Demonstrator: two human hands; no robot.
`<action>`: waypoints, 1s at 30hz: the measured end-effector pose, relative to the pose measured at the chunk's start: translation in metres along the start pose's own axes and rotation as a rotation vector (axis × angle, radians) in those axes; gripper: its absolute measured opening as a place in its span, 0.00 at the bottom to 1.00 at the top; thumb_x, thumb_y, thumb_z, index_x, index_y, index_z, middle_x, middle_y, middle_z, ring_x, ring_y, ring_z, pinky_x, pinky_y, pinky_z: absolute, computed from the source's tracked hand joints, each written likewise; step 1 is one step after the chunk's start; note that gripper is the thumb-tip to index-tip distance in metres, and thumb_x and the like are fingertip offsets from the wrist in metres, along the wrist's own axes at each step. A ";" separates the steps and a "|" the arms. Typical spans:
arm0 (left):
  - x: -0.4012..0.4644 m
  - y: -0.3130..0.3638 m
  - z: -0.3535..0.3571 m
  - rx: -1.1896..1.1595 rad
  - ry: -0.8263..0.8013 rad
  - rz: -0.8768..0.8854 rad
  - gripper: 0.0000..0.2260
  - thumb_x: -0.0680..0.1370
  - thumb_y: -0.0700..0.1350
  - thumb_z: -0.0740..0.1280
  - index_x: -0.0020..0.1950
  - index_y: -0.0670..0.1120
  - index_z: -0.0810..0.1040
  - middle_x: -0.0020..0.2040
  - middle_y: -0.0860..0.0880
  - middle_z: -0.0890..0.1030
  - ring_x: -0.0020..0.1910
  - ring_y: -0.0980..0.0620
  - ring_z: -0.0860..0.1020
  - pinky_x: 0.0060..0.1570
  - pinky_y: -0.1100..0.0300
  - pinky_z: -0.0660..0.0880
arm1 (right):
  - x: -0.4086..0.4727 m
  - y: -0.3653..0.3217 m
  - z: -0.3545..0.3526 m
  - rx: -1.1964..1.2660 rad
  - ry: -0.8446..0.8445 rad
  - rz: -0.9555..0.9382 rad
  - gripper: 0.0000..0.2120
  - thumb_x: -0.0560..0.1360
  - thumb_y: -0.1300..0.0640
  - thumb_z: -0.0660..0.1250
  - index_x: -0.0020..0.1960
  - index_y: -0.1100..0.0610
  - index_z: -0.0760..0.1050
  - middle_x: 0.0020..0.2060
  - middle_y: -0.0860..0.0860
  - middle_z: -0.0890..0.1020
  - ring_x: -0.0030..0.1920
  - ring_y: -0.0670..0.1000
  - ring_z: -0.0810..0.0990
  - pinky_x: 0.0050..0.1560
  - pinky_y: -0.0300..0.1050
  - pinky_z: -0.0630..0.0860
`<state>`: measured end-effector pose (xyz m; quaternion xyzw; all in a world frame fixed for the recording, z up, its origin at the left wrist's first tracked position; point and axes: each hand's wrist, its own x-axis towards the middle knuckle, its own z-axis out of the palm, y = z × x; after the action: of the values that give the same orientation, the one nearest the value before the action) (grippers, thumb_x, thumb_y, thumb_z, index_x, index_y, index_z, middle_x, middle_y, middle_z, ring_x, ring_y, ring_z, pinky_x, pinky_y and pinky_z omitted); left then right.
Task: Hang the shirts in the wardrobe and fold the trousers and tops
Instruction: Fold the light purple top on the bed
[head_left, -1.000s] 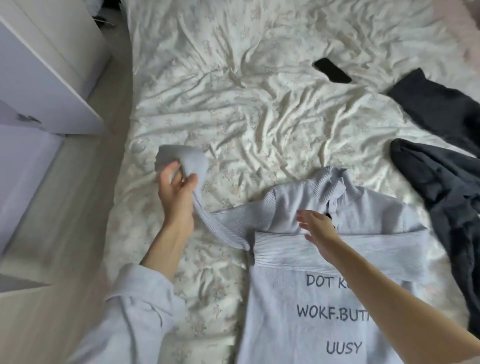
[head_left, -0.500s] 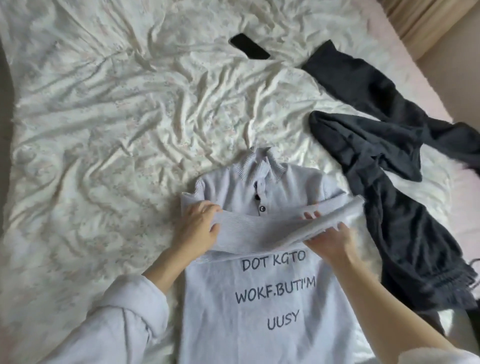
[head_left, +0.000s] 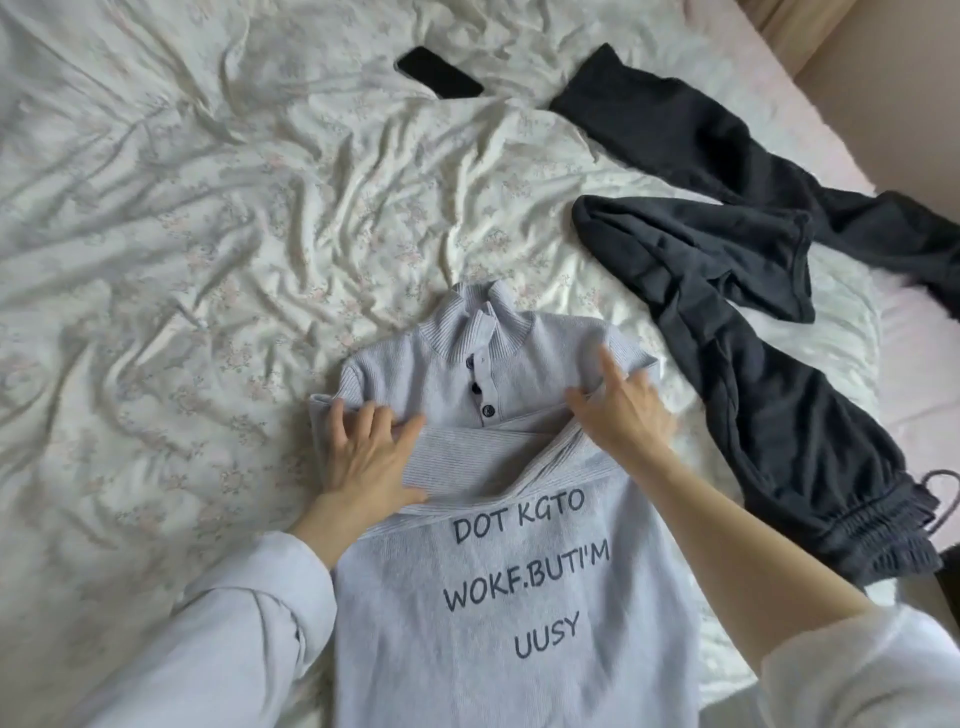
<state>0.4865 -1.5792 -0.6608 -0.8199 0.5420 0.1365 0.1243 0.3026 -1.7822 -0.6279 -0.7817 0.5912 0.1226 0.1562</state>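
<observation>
**Inspector:** Item under work is the pale blue top (head_left: 498, 587), lying face up on the bed (head_left: 208, 249), collar away from the person, both sleeves crossed over the chest just above the printed lettering.

**Assistant:** And the hands?

**Inspector:** Left hand (head_left: 369, 457) lies flat on the folded sleeve at the left shoulder, fingers straight and spread, gripping nothing. Right hand (head_left: 623, 415) presses the right shoulder fold, fingers extended, index raised; whether the thumb pinches the cloth beneath, I cannot tell.

**Assistant:** What does the step require?

**Inspector:** In my judgement, smoothing. The upper sleeve runs at a slant, not level. Sweep both palms outward so the sleeves lie flat and the side edges run parallel, then bring the hem up toward the collar. Knit of this kind likely slides and bunches, so keep one palm down while the other moves.

**Assistant:** Anything obscured?

**Inspector:** The hem runs out of the bottom of the view. Sleeve cuffs are hidden under the hands and overlap. The dark trousers (head_left: 769, 395) lie unfolded to the right, cut by the frame edge. A flat black object (head_left: 439, 73), probably a phone, lies farther up the bed.
</observation>
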 end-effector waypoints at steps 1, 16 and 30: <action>-0.001 -0.001 0.000 -0.005 -0.003 0.001 0.41 0.65 0.70 0.66 0.72 0.56 0.57 0.63 0.49 0.65 0.67 0.48 0.60 0.68 0.41 0.41 | 0.001 0.001 0.006 -0.106 -0.130 -0.017 0.24 0.75 0.36 0.51 0.68 0.44 0.58 0.51 0.55 0.77 0.48 0.57 0.76 0.46 0.49 0.73; -0.010 -0.014 -0.020 -0.416 0.534 -0.110 0.14 0.70 0.51 0.57 0.38 0.41 0.74 0.26 0.45 0.77 0.31 0.44 0.78 0.53 0.49 0.65 | -0.037 0.064 0.007 0.991 0.290 0.030 0.14 0.66 0.64 0.59 0.48 0.50 0.73 0.45 0.41 0.76 0.38 0.42 0.72 0.44 0.43 0.73; 0.055 -0.025 -0.027 -0.404 0.128 -0.302 0.30 0.75 0.57 0.63 0.73 0.46 0.61 0.72 0.45 0.65 0.70 0.43 0.62 0.68 0.43 0.58 | 0.015 0.031 0.001 0.136 0.214 -0.290 0.19 0.75 0.61 0.61 0.67 0.59 0.68 0.63 0.55 0.71 0.65 0.56 0.67 0.66 0.55 0.61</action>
<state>0.5326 -1.6262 -0.6540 -0.9067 0.3819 0.1697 -0.0574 0.2766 -1.8027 -0.6373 -0.8549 0.4926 -0.0253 0.1609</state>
